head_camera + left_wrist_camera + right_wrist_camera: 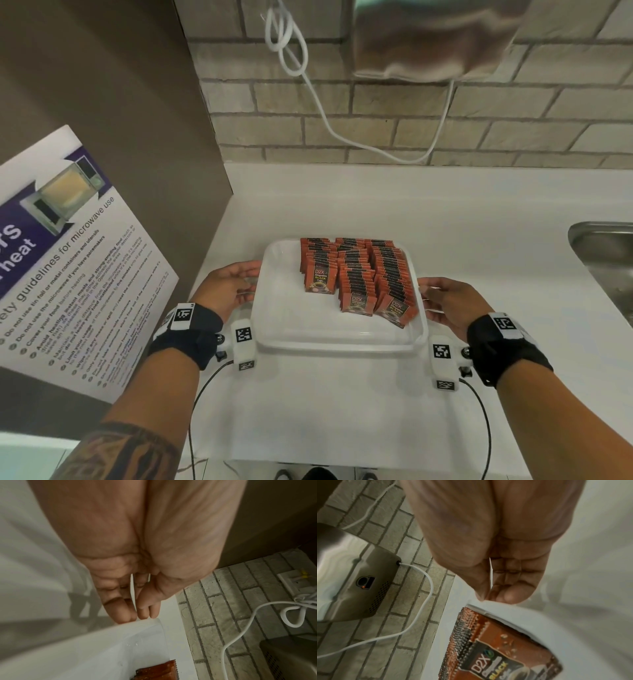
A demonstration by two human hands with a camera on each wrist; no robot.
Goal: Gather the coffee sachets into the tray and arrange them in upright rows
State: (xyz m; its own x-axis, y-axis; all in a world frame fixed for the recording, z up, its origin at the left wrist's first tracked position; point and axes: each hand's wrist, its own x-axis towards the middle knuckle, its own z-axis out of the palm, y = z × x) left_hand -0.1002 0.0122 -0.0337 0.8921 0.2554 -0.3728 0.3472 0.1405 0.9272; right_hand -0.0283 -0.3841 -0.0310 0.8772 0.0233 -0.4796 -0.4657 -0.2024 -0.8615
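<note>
Coffee sachets (356,274) are standing in three leaning rows at the far right of the tray (274,308), w/ none seen loose on the counter (325,394). Left hand (227,286) is pinching the tray's left rim, thumb over, fingers under; right hand (445,305) is pinching the right rim likewise. Risk, imo: load is sitting off-centre, so lifting or tilting could topple the rows fwd like dominoes, and the thin rim may flex. The sink (603,253) is lying close on the right.

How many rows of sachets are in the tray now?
3, side by side in the tray's right part: left row, middle row, right row against the right wall. No loose sachets visible elsewhere.
</note>
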